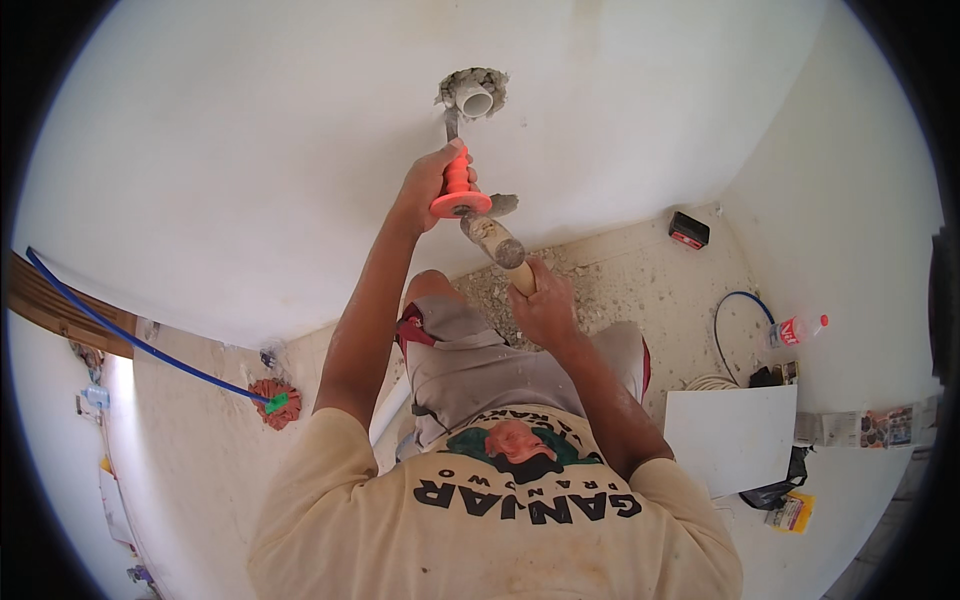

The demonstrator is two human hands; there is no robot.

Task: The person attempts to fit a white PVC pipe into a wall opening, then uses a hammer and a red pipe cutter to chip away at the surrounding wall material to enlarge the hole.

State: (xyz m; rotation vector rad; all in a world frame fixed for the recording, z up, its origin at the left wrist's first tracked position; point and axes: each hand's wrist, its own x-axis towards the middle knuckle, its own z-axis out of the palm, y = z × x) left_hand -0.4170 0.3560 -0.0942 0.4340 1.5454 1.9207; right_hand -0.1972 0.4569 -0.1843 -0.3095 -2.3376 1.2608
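Note:
My left hand point(436, 182) is wrapped round the orange guarded grip of a chisel point(459, 177), whose blade points up to the lower edge of a rough hole in the wall. Out of that hole point(497, 83) sticks the end of a white plastic pipe point(475, 101). Closed on the short wooden handle of a hammer point(493, 240) is my right hand point(545, 303). The hammer's head lies just under the chisel's round guard; whether the two touch I cannot tell. A second, smaller broken patch point(503, 205) shows in the wall beside the guard.
Rubble point(530, 285) is heaped on the floor at the wall's foot. To the right are a black and red box point(689, 230), a plastic bottle point(798, 330) and a white panel point(730, 440). At left, a blue hose point(140, 335) reaches a reddish cloth-like bundle point(274, 404).

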